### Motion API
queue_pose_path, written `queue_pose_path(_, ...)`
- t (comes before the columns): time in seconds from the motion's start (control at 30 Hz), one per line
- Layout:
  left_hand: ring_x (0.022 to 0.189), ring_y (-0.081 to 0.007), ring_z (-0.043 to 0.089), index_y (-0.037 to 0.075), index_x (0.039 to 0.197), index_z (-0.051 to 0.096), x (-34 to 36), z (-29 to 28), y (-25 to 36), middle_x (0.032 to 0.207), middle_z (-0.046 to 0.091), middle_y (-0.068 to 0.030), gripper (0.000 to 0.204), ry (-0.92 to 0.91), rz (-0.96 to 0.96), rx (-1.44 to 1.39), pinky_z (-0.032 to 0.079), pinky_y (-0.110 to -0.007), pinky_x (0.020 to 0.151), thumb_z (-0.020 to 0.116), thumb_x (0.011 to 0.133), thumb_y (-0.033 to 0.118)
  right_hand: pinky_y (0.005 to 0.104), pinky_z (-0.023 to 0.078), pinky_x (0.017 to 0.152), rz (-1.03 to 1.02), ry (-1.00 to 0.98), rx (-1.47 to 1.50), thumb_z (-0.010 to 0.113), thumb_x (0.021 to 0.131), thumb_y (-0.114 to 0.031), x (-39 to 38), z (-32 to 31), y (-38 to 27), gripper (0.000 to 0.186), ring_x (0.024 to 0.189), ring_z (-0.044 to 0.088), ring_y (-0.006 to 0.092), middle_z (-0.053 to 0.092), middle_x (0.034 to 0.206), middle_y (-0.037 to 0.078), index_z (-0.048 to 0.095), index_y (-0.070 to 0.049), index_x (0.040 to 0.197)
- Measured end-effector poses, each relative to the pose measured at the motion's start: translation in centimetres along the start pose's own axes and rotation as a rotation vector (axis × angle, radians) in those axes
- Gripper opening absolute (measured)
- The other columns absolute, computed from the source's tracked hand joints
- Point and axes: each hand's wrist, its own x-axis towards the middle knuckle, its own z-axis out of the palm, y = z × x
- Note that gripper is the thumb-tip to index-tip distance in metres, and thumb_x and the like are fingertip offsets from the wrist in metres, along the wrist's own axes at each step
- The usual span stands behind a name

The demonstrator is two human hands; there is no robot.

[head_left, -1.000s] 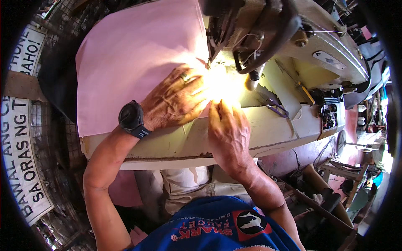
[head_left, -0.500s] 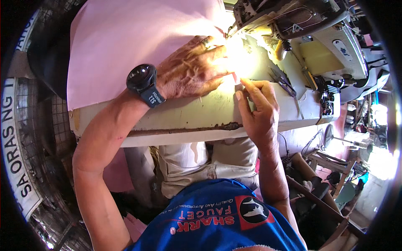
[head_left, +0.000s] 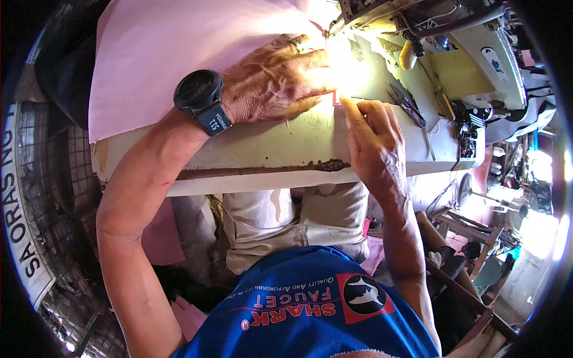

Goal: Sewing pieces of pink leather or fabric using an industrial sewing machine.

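Observation:
My left hand (head_left: 271, 83), wearing a black watch (head_left: 200, 98), lies palm-down with fingers apart on a pink sheet (head_left: 161, 56), its fingertips in a bright glare beside the sewing machine (head_left: 444, 24). My right hand (head_left: 376, 140) is at the table's near side, index finger reaching toward a small red piece (head_left: 336, 99), the other fingers curled; what they hold, if anything, is hidden. Dark scissors (head_left: 406, 104) and a yellow-handled tool (head_left: 443, 104) lie to its right.
The pale worktable's worn front edge (head_left: 256, 170) runs above my knees. A wire grille (head_left: 80, 149) stands at the left. On the right are a standing fan (head_left: 465, 188), wooden frames (head_left: 483, 250) and assorted clutter. More pink material hangs below the table at left.
My right hand's fingers, stretched into the glare earlier, are now more curled. My left hand remains on the pink sheet. The view has shifted, so the table sits higher in the frame.

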Motion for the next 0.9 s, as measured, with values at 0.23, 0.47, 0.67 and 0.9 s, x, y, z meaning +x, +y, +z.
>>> queue_pose_path(0.23,0.12,-0.0258,0.056,0.014,0.118,0.07,0.0,-0.5,0.5,0.127,0.063,-0.0081,0.029,-0.009,0.028,0.148,0.044,-0.043,0.106,0.058,0.093,0.022,0.0383,0.049,0.081,-0.067,-0.039,-0.09,0.067,0.078,-0.008,-0.2,-0.2,0.0,0.038,0.091,0.057,0.0239,0.055,0.096,0.006,0.068,-0.001,0.115)
queue_pose_path(0.47,0.126,-0.0294,0.057,0.016,0.123,0.071,0.2,-1.4,0.8,0.13,0.065,-0.0082,0.031,-0.125,0.014,0.079,0.037,-0.049,0.114,0.067,0.092,0.02,0.0392,0.048,0.082,-0.141,-0.053,-0.025,0.064,0.076,-0.012,-0.1,-0.4,1.0,0.039,0.093,0.055,0.0241,0.055,0.099,0.008,0.068,0.001,0.113)
queue_pose_path(0.67,0.119,-0.0297,0.062,0.015,0.117,0.073,0.3,-1.7,0.8,0.125,0.068,-0.0079,0.029,-0.128,0.003,0.083,0.042,-0.05,0.11,0.072,0.089,0.017,0.0417,0.048,0.085,-0.106,-0.096,0.029,0.063,0.079,-0.01,-0.2,0.0,1.1,0.039,0.097,0.057,0.0272,0.055,0.104,0.011,0.065,0.001,0.117)
queue_pose_path(0.9,0.117,-0.0278,0.062,0.016,0.119,0.072,0.5,-1.9,1.1,0.123,0.068,-0.0073,0.03,-0.137,0.007,0.07,0.042,-0.05,0.109,0.07,0.089,0.018,0.0425,0.049,0.085,0.004,0.074,0.236,0.066,0.089,-0.011,-1.1,-0.1,1.7,0.031,0.095,0.058,0.0298,0.057,0.1,0.011,0.065,-0.003,0.119)
